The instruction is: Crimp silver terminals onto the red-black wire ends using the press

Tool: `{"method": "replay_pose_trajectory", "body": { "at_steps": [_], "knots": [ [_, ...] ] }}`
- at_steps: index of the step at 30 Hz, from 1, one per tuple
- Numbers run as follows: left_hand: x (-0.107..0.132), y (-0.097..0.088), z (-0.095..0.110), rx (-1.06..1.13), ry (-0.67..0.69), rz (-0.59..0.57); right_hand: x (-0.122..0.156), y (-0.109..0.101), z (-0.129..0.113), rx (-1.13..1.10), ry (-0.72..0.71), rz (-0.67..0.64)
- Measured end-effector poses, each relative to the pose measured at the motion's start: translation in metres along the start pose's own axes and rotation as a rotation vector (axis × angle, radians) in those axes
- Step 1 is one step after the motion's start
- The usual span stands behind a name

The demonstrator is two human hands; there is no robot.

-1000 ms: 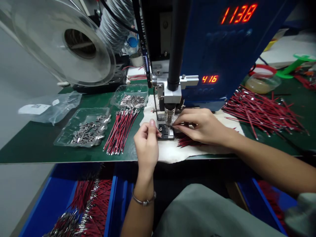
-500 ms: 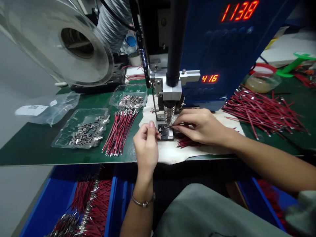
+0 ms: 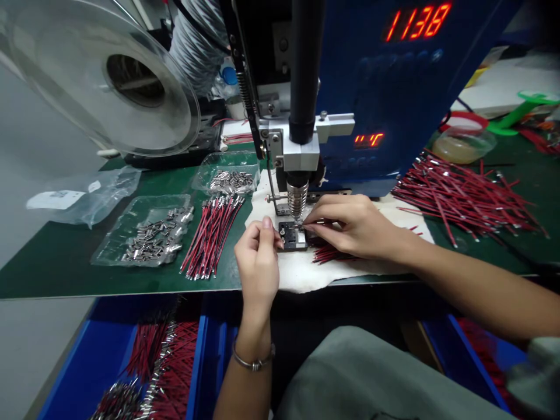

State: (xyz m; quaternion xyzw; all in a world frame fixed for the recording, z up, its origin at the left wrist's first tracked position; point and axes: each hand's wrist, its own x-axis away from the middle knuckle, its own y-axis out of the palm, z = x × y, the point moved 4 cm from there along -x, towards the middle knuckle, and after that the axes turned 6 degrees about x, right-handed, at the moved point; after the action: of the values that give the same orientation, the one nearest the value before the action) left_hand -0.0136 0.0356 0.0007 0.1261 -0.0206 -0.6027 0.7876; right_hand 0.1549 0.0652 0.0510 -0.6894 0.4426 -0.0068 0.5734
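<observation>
My right hand [image 3: 356,224] pinches a thin wire, mostly hidden by the fingers, at the right side of a small black fixture [image 3: 287,238] with a pale block on it. Directly above the fixture is the spring-wrapped tip [image 3: 297,198] of a bench machine. At the fixture's left edge my left hand [image 3: 259,248] is closed, thumb against curled fingers; whatever it holds, if anything, is too small to make out. Under my right hand lies a small bunch of red-and-black wires [image 3: 328,254] on a white cloth [image 3: 301,280].
Left of my hands lie a wire bundle [image 3: 212,236] and two clear trays [image 3: 105,248] of small metal parts. A large wire pile [image 3: 468,195] is at the right. The blue machine housing [image 3: 363,76] rises behind. Below the table edge, a blue bin [image 3: 83,361] holds more wires.
The machine's metal block sits slightly higher above the fixture. Its lower red display no longer reads 416. Both hands stay almost in place, and the view has shifted slightly.
</observation>
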Motion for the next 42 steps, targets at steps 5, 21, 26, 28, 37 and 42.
{"method": "replay_pose_trajectory", "body": {
  "at_steps": [5, 21, 26, 28, 37, 42],
  "knots": [
    [0.0004, 0.0, 0.0012, -0.009, 0.008, -0.001, -0.001, -0.0001, 0.0001, -0.003, 0.002, 0.002],
    [0.0006, 0.0016, 0.0043, -0.05, 0.043, 0.009, -0.0005, -0.0002, -0.0001, 0.021, -0.001, 0.002],
    [0.0008, 0.0016, 0.0042, -0.05, 0.044, 0.027, -0.001, -0.0005, -0.0007, 0.022, -0.004, 0.015],
    [0.001, 0.0016, 0.0041, -0.045, 0.037, 0.033, -0.0009, -0.0006, -0.0012, 0.02, -0.006, 0.016],
    [0.0008, 0.0017, 0.0037, -0.022, 0.033, 0.017, -0.0002, -0.0018, -0.0013, 0.023, -0.007, 0.015],
    [0.0007, 0.0013, 0.0033, -0.027, 0.024, 0.022, -0.0014, -0.0005, -0.0015, 0.022, -0.01, 0.024]
  ]
}}
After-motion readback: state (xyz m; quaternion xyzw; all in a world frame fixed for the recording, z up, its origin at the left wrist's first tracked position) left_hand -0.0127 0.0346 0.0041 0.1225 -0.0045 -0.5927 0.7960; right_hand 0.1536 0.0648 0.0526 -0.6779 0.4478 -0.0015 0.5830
